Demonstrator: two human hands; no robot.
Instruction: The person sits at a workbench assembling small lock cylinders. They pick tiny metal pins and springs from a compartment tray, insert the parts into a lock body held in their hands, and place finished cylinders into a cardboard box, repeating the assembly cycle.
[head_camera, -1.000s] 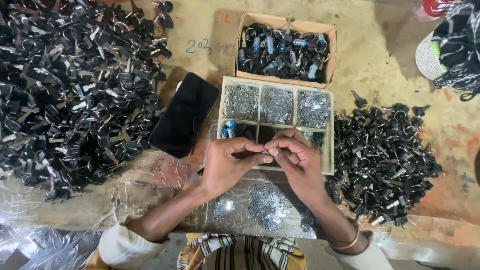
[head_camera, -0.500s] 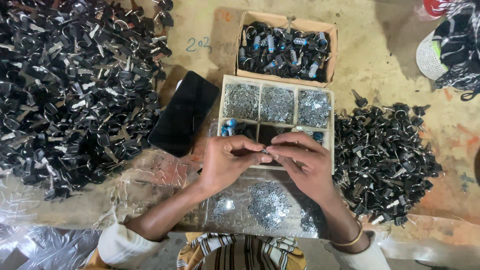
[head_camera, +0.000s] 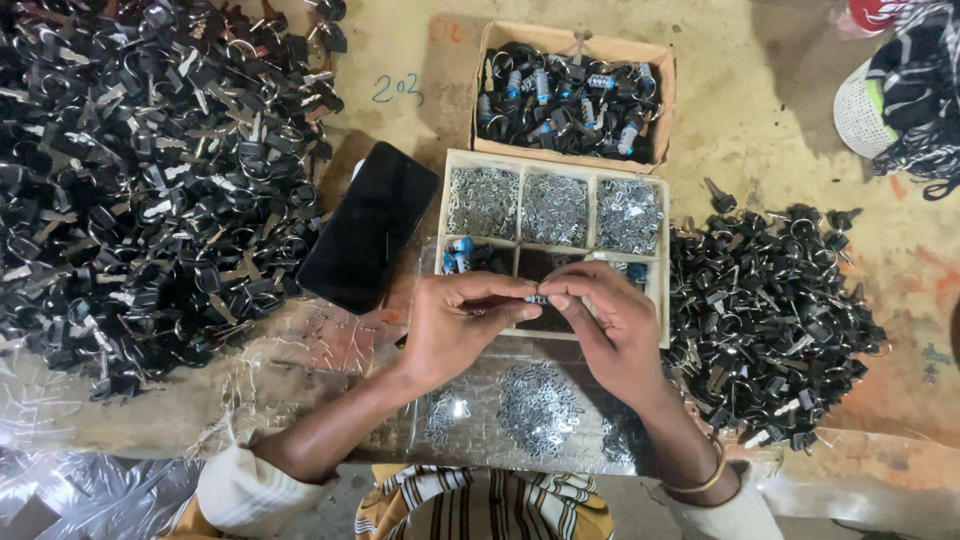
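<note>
Pinching a tiny part (head_camera: 537, 297) between them, the left hand (head_camera: 462, 322) and right hand (head_camera: 608, 325) are hovering over the tray (head_camera: 655, 300). Slipping fingers could be dropping it among the loose metal bits (head_camera: 536, 405) at six o'clock, where finding it looks hard.

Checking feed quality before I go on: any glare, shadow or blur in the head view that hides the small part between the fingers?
Head view: even, soft light and sharp focus; mild glare only on the clear plastic sheet; the tiny part pinched between left hand and right hand is too small to make out; the black phone shows no reflection.
</note>
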